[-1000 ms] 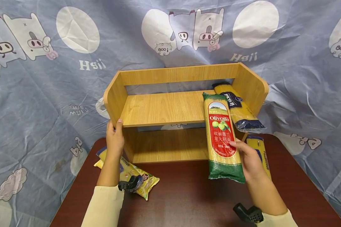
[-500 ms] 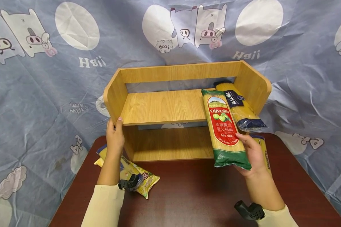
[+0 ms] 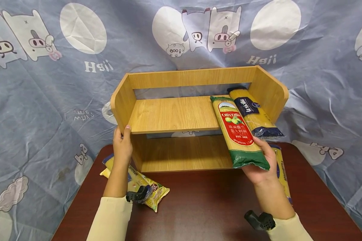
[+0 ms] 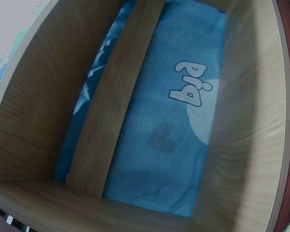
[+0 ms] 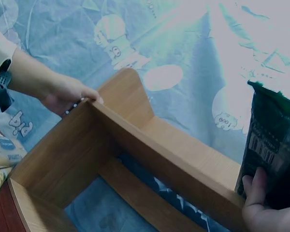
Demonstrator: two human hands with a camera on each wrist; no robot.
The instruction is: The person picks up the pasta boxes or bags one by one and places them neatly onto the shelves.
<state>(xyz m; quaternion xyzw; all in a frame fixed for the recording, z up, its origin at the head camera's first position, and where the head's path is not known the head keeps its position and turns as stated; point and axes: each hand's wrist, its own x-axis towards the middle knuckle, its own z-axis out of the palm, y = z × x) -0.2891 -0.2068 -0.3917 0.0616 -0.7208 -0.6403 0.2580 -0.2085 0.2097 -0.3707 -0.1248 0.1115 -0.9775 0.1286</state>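
My right hand holds a green-ended pack of Olivoila spaghetti by its lower end, thumb on the front edge. The pack tilts, its top end over the upper board of a wooden shelf, its near end sticking out past the front edge. In the right wrist view, fingers press the dark green back of the pack. A blue-banded pasta pack lies just right of it, against the side panel. With my left hand I grip the shelf's left side panel at the upper board, thumb on the front.
Yellow packs lie on the dark red table at the left, partly behind my left forearm. Another blue-and-yellow spaghetti pack lies right of the shelf. A patterned blue cloth hangs behind.
The Olivoila pack has shifted up and further over the upper board, tilting more, with its lower end swung right. My right hand moved up with it. The left hand keeps its grip.
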